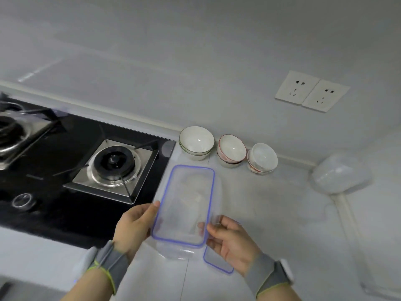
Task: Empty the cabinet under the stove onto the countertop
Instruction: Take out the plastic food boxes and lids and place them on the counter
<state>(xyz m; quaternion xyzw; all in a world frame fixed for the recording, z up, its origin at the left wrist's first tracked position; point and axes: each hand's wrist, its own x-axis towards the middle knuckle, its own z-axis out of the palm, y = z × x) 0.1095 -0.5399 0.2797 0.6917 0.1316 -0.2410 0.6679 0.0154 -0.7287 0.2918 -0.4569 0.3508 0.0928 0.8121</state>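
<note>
Left wrist: a grey band with a yellow-green edge [108, 263] is worn, at 7 o'clock of the view.
Right wrist: a matching grey band carrying a white device [286, 271] is worn, at 5 o'clock.
Left hand [135, 227]: it is closed on the left long edge of the clear container [184, 205]. The thumb is laid on the blue rim and the fingers are seen through the plastic beneath.
Right hand [232, 240]: the container's right long edge is pinched near the close corner, thumb on top and fingertips under.
Clear container: a long box with a blue rim is held between both hands over the tabletop [282, 213], at 6 o'clock of the view. Whether its far end touches the surface cannot be told.
Second blue-rimmed piece [217, 262]: it is seen at 5 o'clock of the container, partly hidden by the right hand. Whether it is held or lying flat cannot be told.
Stove [65, 181]: black glass is set at 9 o'clock of the container, with a burner [114, 162] and a knob [22, 200].
Bowl stacks: three are lined along the wall at 12 to 1 o'clock of the container, a green-rimmed stack [196, 142], a red-rimmed stack [232, 149] and a patterned stack [262, 158].
Clear tub [340, 173]: it is set in the corner at 3 o'clock of the view.
Sockets [312, 91]: two are mounted on the wall at 1 o'clock.
</note>
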